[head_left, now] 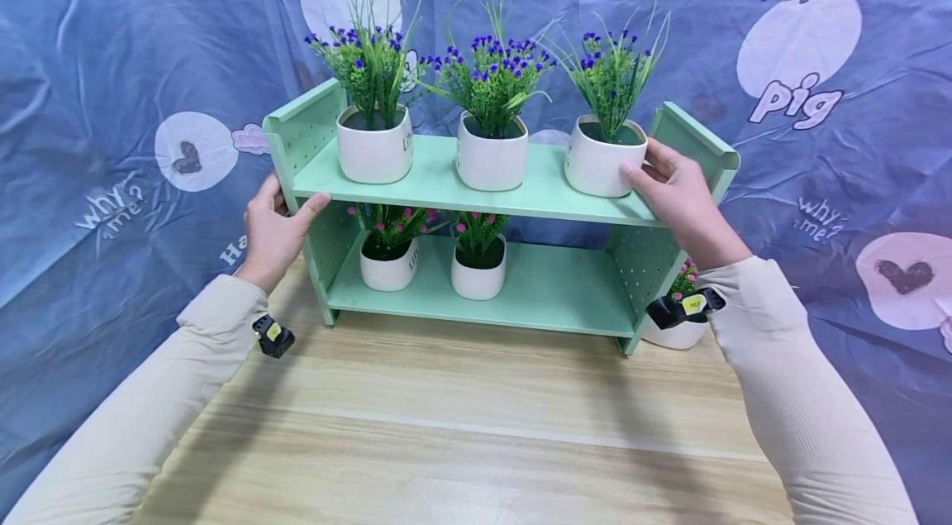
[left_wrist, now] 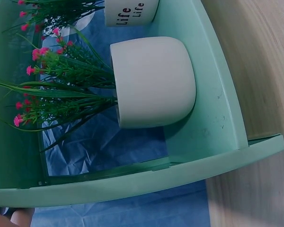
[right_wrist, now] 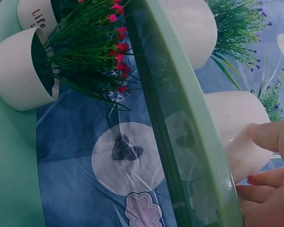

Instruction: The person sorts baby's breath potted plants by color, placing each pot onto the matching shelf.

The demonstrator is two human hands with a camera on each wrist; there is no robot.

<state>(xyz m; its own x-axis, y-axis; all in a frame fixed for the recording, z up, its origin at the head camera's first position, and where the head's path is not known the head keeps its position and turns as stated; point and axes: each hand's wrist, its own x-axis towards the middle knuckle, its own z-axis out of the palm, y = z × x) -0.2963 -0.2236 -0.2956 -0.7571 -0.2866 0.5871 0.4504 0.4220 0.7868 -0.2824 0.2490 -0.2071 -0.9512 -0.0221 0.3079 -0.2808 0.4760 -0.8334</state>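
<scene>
A light green two-tier shelf (head_left: 476,198) stands on the table, its left end held by my left hand (head_left: 277,234). The thumb lies at the front edge of the upper board and the fingers are around the side panel. On that board, three white pots with purple-flowered artificial plants stand upright: a left pot (head_left: 372,155), a middle pot (head_left: 491,163) and a right potted plant (head_left: 604,168). My right hand (head_left: 683,201) holds the right one, thumb on its front, fingers at its right side. In the right wrist view, the thumb (right_wrist: 267,137) presses the white wall.
Two white pots with pink flowers, a left one (head_left: 387,270) and a right one (head_left: 478,279), stand on the lower board (head_left: 554,285). Another pink-flowered pot (head_left: 675,335) sits on the wooden table (head_left: 476,426) outside the right panel. A blue printed cloth (head_left: 803,161) hangs behind.
</scene>
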